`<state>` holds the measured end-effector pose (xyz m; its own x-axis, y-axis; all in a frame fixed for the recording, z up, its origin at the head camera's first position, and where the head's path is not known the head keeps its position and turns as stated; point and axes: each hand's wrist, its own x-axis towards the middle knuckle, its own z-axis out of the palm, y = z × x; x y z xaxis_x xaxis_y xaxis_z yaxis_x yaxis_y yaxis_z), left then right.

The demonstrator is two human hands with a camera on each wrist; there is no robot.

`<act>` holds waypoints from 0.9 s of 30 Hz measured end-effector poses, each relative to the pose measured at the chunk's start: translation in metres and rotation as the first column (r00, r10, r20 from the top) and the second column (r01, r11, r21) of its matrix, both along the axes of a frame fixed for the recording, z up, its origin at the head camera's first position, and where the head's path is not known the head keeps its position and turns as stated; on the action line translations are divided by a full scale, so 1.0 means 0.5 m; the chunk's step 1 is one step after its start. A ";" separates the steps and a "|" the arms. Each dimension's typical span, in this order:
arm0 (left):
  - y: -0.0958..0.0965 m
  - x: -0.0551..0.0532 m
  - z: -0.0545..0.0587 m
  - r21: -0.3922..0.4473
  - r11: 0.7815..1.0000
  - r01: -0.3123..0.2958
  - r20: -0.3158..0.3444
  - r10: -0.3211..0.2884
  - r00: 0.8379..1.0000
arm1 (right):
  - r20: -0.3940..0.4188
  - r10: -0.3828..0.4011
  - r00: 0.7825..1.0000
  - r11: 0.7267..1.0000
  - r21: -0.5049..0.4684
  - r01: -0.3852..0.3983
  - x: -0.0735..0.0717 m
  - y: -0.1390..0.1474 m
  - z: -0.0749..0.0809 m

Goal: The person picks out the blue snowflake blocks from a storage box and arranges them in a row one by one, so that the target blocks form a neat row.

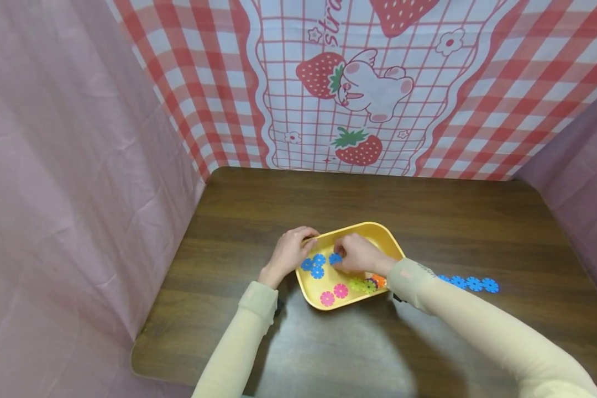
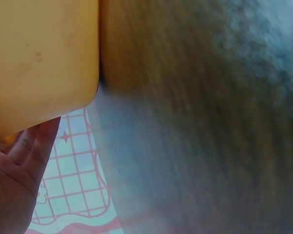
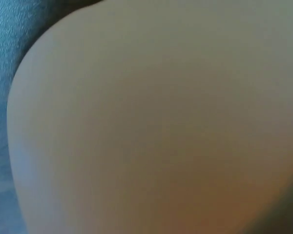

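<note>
A yellow plastic tray (image 1: 378, 228) stands on the table, tilted in the head view. My left hand (image 1: 291, 249) holds its left corner, thumb over the rim; in the left wrist view the fingers (image 2: 35, 146) lie against the tray wall (image 2: 44, 53). Inside the tray, my right hand (image 1: 360, 254) pinches a blue notched disc (image 1: 335, 258). Left of it lie several blue discs (image 1: 317, 271). Two pink discs (image 1: 340, 291) are near the front, and green discs (image 1: 368, 286) and an orange disc (image 1: 379, 280) sit partly under the right forearm. A blurred tray wall (image 3: 151, 122) fills the right wrist view.
On the brown wooden table (image 1: 258, 204), a row of blue discs (image 1: 474, 284) lies right of the tray, its left end hidden by the right sleeve. A strawberry-print cloth (image 1: 288, 110) hangs behind the table. Pink curtains (image 1: 79, 166) hang at the sides.
</note>
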<state>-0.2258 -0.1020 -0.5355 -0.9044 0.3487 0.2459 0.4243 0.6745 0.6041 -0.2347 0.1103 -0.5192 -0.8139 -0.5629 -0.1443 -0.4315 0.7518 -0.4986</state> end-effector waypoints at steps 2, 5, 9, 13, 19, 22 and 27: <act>-0.001 0.000 0.000 0.003 1.000 -0.001 0.000 0.001 1.000 | -0.013 0.003 1.000 1.000 -0.012 -0.003 -0.001 0.002 0.007; -0.001 0.000 -0.002 0.002 1.000 -0.002 0.005 0.002 1.000 | -0.036 0.008 0.999 0.999 -0.036 -0.009 -0.001 0.007 0.019; 0.000 0.000 -0.002 0.000 1.000 -0.004 0.010 0.004 1.000 | -0.048 -0.010 0.999 0.998 -0.060 0.007 -0.002 0.019 0.037; 0.001 0.000 -0.002 0.001 1.000 -0.005 0.005 0.005 1.000 | -0.050 -0.030 0.998 0.998 -0.056 0.027 -0.001 0.037 0.056; 0.002 0.001 -0.002 0.009 1.000 -0.007 0.003 0.006 1.000 | -0.034 -0.086 0.996 0.995 -0.061 0.084 0.005 0.067 0.083; 0.001 0.001 -0.002 0.010 1.000 -0.008 0.007 0.007 1.000 | -0.014 -0.111 0.994 0.992 -0.063 0.109 0.009 0.081 0.091; 0.001 0.000 -0.005 0.019 1.000 -0.006 0.010 0.006 1.000 | -0.020 -0.109 0.994 0.992 -0.066 0.107 0.014 0.102 0.092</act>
<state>-0.2259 -0.1018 -0.5382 -0.9089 0.3386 0.2435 0.4143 0.6655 0.6209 -0.2277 0.1616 -0.4732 -0.8731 -0.4791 -0.0907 -0.3616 0.7611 -0.5385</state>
